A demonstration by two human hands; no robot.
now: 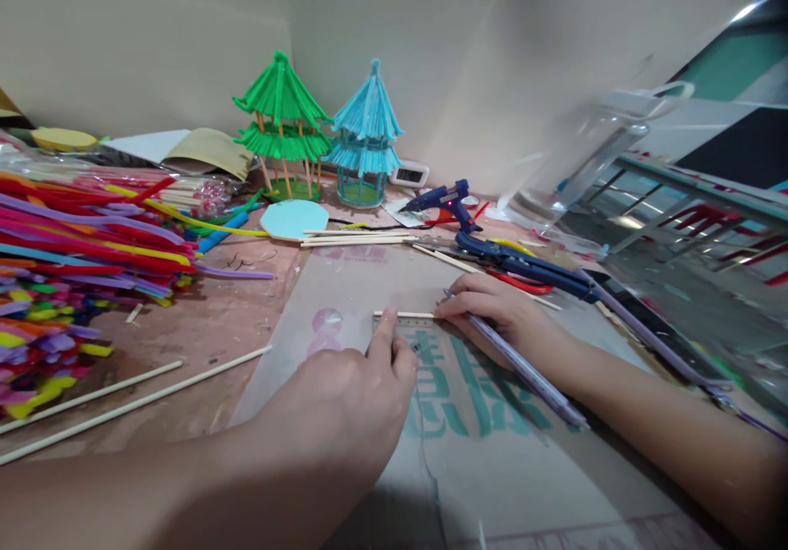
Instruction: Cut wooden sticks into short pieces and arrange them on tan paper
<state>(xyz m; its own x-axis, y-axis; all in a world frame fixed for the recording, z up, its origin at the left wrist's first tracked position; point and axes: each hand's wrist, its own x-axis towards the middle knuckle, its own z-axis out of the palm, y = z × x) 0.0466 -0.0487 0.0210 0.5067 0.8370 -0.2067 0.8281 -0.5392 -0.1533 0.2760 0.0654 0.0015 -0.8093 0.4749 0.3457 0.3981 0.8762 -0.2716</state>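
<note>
A short thin wooden stick [403, 314] lies along the marked edge of a ruler [423, 321], which rests on the cardboard sheet [480, 476]. My left hand [345, 390] is closed over the ruler, its index fingertip pressing down at the stick. Most of the ruler is hidden beneath that hand. In my right hand [498, 316] is a slim purple pen [523, 363], slanted with its tip up beside the fingers. The fingertips of this hand meet the right end of the stick.
Colourful pipe cleaners [92, 246] crowd the left side. Behind stand a green pagoda model [283, 115] and a blue one [368, 123], near a light-blue octagon [294, 219]. A glue gun [440, 199], dark-blue-handled pliers [523, 263] and a clear jug [584, 156] sit at right.
</note>
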